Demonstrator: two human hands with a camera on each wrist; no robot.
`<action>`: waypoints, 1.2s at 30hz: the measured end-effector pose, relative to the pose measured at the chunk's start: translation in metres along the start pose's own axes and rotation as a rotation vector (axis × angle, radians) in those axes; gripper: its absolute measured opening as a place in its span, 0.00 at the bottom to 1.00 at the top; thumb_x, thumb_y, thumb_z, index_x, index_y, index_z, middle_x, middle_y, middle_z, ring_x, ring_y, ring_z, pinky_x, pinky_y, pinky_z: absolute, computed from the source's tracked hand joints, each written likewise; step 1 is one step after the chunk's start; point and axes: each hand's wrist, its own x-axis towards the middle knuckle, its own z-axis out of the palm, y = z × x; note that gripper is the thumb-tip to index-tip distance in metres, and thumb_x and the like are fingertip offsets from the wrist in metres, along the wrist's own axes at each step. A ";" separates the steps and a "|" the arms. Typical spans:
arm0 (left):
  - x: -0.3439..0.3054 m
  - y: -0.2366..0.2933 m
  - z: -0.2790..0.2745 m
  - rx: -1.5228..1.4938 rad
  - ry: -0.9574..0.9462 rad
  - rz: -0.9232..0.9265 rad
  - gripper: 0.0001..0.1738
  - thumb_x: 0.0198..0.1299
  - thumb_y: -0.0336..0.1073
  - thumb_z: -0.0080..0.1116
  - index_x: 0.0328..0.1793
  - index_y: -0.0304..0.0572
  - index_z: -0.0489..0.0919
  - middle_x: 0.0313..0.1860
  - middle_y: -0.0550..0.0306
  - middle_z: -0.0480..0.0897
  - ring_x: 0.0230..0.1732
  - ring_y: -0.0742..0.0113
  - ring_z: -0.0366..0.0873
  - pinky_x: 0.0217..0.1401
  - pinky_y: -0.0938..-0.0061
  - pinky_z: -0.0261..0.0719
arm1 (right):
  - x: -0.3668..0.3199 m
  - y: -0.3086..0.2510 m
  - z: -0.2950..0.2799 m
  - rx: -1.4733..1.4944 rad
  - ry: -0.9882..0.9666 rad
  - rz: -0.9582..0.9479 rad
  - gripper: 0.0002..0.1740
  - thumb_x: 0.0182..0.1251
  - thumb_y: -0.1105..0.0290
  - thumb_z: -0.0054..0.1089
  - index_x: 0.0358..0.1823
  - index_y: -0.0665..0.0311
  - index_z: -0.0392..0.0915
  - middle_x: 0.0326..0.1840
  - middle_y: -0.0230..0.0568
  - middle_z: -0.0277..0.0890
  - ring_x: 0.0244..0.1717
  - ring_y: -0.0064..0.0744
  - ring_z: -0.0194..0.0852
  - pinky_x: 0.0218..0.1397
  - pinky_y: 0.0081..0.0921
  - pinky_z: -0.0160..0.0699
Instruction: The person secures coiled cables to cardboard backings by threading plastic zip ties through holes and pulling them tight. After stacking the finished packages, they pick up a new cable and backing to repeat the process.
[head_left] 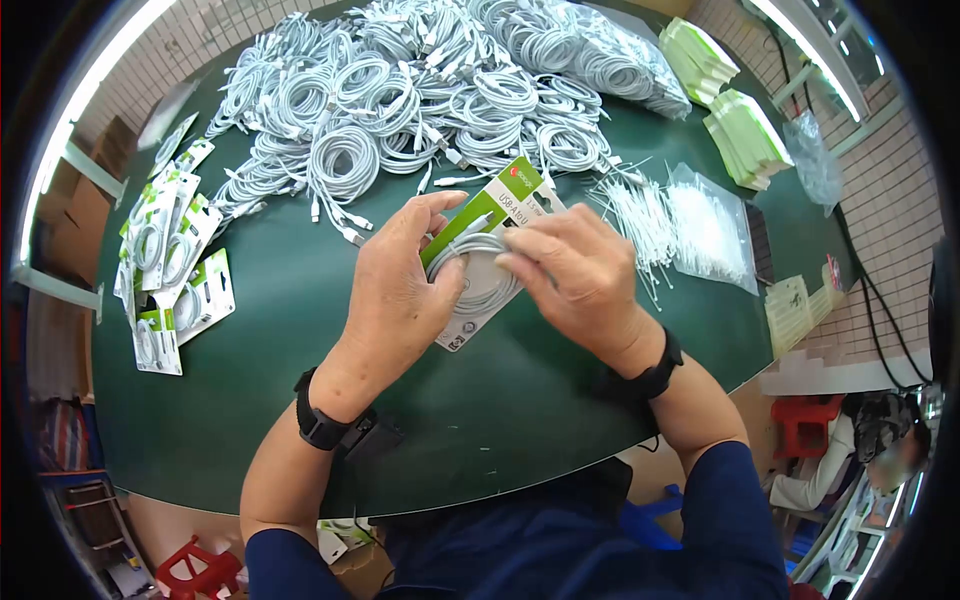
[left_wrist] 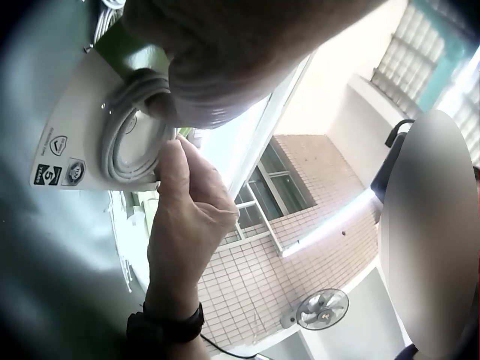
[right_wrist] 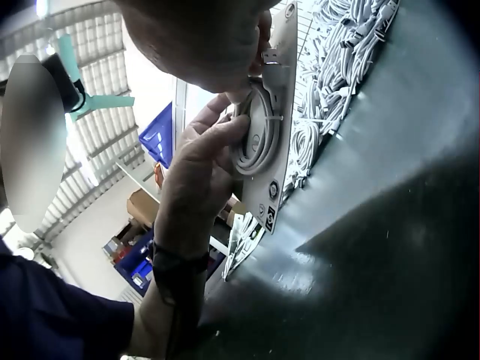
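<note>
My left hand point(head_left: 395, 285) holds a green and white packaging card point(head_left: 520, 180) with a coiled white USB cable point(head_left: 490, 298) on its front, the thumb lying on the coil. My right hand point(head_left: 580, 270) pinches with thumb and fingertips at the coil's right side, near the card's edge. I cannot tell whether the cable alone or a thin tie is in that pinch. In the right wrist view a small white tie point(right_wrist: 274, 118) crosses the cable, and a plug point(right_wrist: 276, 75) lies along the card's upper part. The card is held tilted above the table.
Many coiled white cables point(head_left: 345, 155) cover the back of the green table point(head_left: 270, 420). Carded cables point(head_left: 165, 250) are piled at left. Loose white cable ties point(head_left: 640, 220) and a bag of ties point(head_left: 712, 235) lie at right, below stacked green cards point(head_left: 745, 140).
</note>
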 end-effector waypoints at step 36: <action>-0.009 -0.008 0.023 -0.056 -0.116 0.023 0.26 0.56 0.21 0.70 0.63 0.38 0.82 0.45 0.49 0.88 0.42 0.61 0.88 0.47 0.69 0.86 | -0.005 0.004 0.007 0.554 -0.102 0.446 0.06 0.64 0.75 0.78 0.39 0.66 0.89 0.34 0.36 0.89 0.30 0.21 0.85 0.35 0.19 0.83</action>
